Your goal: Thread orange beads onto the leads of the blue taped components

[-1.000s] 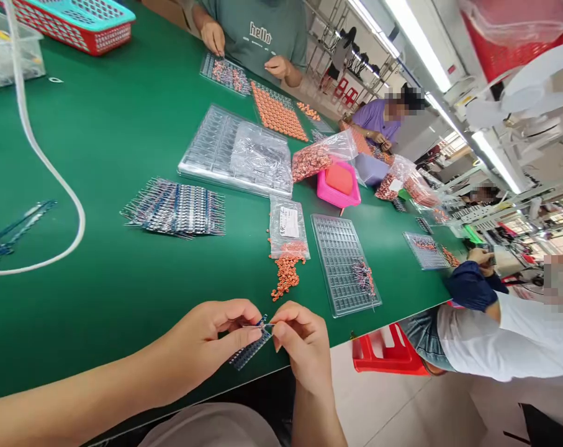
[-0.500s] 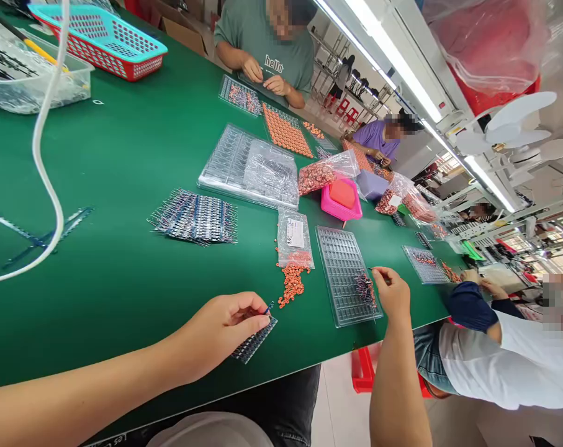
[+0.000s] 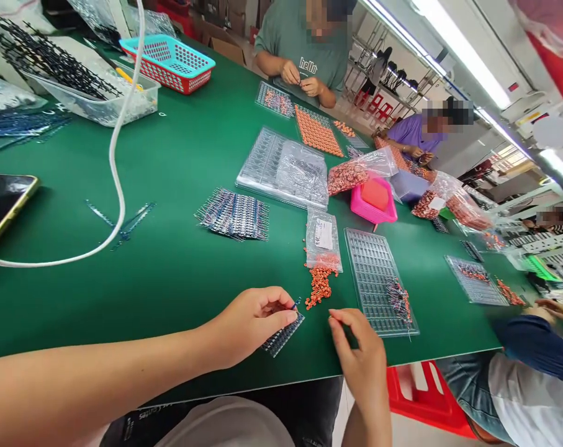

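My left hand (image 3: 257,326) is closed over a strip of small dark parts (image 3: 283,338) near the front edge of the green table. A thin blue end sticks out past its thumb and forefinger. Just right of it, my right hand (image 3: 358,347) hovers with thumb and forefinger close together; anything between the tips is too small to make out. Beyond the hands lies a heap of small orange rings (image 3: 319,287), spilling from a labelled clear bag (image 3: 324,239). A clear ribbed tray (image 3: 372,267) lies to the right, bearing a bunch of wire-legged parts with orange rings (image 3: 399,301).
A stack of blue-taped component strips (image 3: 234,214) and clear plastic trays (image 3: 262,164) lie farther back. A pink basket (image 3: 373,205) stands beyond the ribbed tray. At left are a white cable (image 3: 116,161) and a phone (image 3: 4,202). Co-workers sit across and to the right.
My right hand has moved left and toward me, away from the ribbed tray to beside my left hand. My left hand keeps its hold on the strip. The camera view has turned left.
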A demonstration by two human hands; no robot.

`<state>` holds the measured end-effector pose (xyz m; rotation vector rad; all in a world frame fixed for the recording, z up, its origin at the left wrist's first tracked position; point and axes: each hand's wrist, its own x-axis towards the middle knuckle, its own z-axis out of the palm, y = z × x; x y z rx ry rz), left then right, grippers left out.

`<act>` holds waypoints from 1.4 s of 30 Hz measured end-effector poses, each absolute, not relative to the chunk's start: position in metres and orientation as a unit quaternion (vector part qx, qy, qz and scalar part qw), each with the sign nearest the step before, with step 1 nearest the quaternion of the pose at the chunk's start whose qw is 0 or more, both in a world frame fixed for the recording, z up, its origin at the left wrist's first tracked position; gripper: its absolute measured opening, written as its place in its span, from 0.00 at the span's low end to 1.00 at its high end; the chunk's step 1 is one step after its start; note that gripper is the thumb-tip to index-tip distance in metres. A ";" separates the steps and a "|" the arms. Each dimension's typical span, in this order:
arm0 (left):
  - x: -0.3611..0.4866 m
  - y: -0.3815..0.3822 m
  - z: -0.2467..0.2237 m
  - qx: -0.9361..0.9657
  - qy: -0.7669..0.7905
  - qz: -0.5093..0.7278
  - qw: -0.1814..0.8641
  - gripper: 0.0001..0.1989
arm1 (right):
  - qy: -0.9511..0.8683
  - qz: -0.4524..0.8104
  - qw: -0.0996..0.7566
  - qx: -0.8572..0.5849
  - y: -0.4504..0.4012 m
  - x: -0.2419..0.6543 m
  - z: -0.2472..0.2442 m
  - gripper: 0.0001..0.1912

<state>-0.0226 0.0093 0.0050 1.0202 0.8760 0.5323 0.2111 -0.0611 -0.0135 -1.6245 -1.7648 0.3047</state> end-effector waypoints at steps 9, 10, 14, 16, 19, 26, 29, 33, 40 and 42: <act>-0.023 0.010 0.006 0.453 0.396 0.241 0.762 0.14 | -0.704 0.134 0.323 -0.618 -0.053 0.186 -0.028 0.08; -0.023 0.011 0.006 0.449 0.395 0.241 0.764 0.14 | -0.708 0.133 0.319 -0.616 -0.052 0.185 -0.028 0.08; -0.023 0.011 0.006 0.441 0.394 0.242 0.769 0.14 | -0.711 0.118 0.315 -0.618 -0.050 0.183 -0.030 0.09; -0.023 0.011 0.006 0.443 0.394 0.240 0.769 0.14 | -0.714 0.110 0.311 -0.617 -0.051 0.184 -0.032 0.08; -0.023 0.011 0.008 0.445 0.398 0.238 0.766 0.13 | -0.720 0.096 0.306 -0.615 -0.052 0.184 -0.034 0.08; -0.023 0.012 0.009 0.458 0.396 0.231 0.762 0.12 | -0.722 0.081 0.302 -0.618 -0.051 0.183 -0.035 0.08; -0.023 0.012 0.007 0.455 0.393 0.235 0.764 0.12 | -0.719 0.086 0.296 -0.623 -0.050 0.182 -0.033 0.08; -0.023 0.011 0.006 0.448 0.388 0.235 0.770 0.12 | -0.720 0.111 0.272 -0.629 -0.045 0.180 -0.029 0.06; -0.023 0.009 0.002 0.464 0.385 0.239 0.761 0.11 | -0.695 0.130 0.319 -0.631 -0.041 0.172 -0.021 0.05; -0.025 0.007 0.002 0.473 0.374 0.246 0.758 0.11 | -0.671 0.169 0.365 -0.623 -0.050 0.169 -0.017 0.06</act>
